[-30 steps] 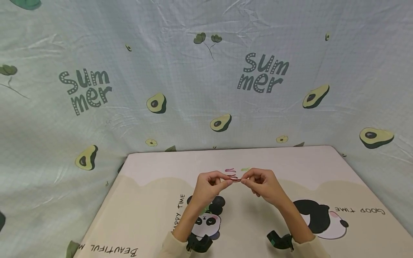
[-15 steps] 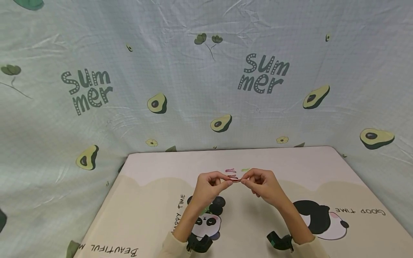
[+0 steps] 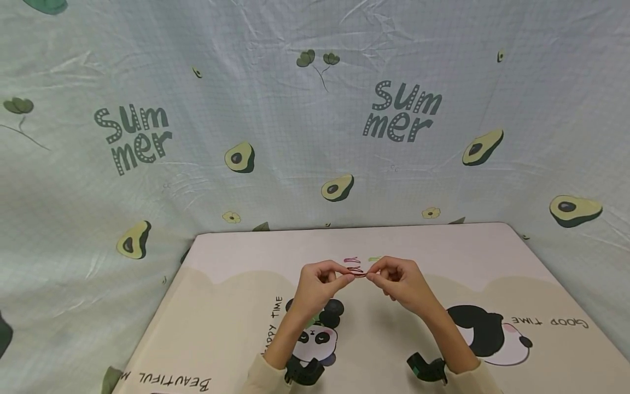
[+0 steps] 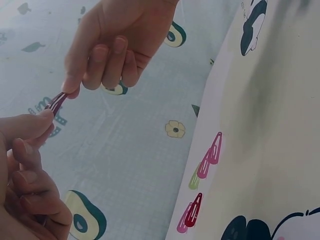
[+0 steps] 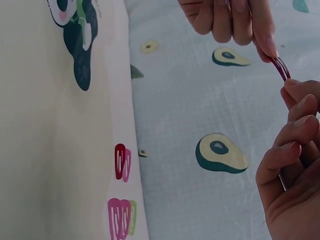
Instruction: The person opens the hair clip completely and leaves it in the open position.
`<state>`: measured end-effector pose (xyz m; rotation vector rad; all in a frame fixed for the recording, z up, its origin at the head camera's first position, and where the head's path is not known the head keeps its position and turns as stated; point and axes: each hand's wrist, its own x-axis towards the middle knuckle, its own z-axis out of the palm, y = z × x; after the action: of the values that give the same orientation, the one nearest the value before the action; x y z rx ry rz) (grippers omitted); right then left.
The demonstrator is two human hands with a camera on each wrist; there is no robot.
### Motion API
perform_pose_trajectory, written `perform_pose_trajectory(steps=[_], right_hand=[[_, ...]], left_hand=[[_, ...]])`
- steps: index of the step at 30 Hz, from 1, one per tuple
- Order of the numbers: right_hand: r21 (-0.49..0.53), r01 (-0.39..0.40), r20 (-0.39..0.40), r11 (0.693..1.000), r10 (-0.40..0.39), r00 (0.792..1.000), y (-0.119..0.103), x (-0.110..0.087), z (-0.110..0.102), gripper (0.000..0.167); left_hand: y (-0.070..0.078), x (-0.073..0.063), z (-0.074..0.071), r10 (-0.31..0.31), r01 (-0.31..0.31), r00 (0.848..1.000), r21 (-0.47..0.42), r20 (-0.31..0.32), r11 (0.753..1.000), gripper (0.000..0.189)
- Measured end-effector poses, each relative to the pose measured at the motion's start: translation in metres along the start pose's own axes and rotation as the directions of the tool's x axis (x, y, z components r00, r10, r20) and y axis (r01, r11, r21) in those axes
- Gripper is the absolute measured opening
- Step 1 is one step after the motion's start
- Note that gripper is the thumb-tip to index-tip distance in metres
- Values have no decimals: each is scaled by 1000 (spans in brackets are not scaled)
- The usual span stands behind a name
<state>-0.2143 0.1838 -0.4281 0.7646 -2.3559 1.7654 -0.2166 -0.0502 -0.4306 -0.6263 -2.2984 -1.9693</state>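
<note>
A dark red snap hair clip (image 3: 360,275) is stretched between both hands, raised above the table. My left hand (image 3: 316,285) pinches one end between thumb and index finger. The other end is pinched by my right hand (image 3: 404,284) in the same way. In the left wrist view, the clip (image 4: 56,103) shows its slotted metal loop between the two sets of fingertips. The right wrist view has the clip (image 5: 281,69) slightly bowed, with its ends hidden under the fingers.
On the table (image 3: 236,323), a red hair clip (image 4: 193,210) lies overlapping a pink clip (image 4: 182,224). Beside them, pink clips (image 4: 215,148) overlap a green clip (image 4: 193,179). A patterned curtain (image 3: 275,109) hangs behind the table's far edge.
The hands and the held hair clip stay nearly still; the hands shift only very slightly. The clips on the table have not moved.
</note>
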Motion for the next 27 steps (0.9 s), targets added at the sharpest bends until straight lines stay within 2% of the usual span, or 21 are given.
perform_pose_trajectory(steps=[7,13,20,27], right_hand=[[-55,-3,-26,998,2,1000,2,1,3,5],[-143,-1,-72,990,-10,997,0,1,6,7],[-273,96,-127,957,-135,983,-4,2,9,10],[-303,158,-150,940,-211,966,-7,1,11,14]], left_hand=[[-1,0,1,11,-11,1000,13,-26,1000,11],[0,0,3,52,-48,997,66,-56,997,10],[2,-1,4,99,-91,993,118,-66,989,8],[-2,0,4,156,-144,984,134,-83,980,8]])
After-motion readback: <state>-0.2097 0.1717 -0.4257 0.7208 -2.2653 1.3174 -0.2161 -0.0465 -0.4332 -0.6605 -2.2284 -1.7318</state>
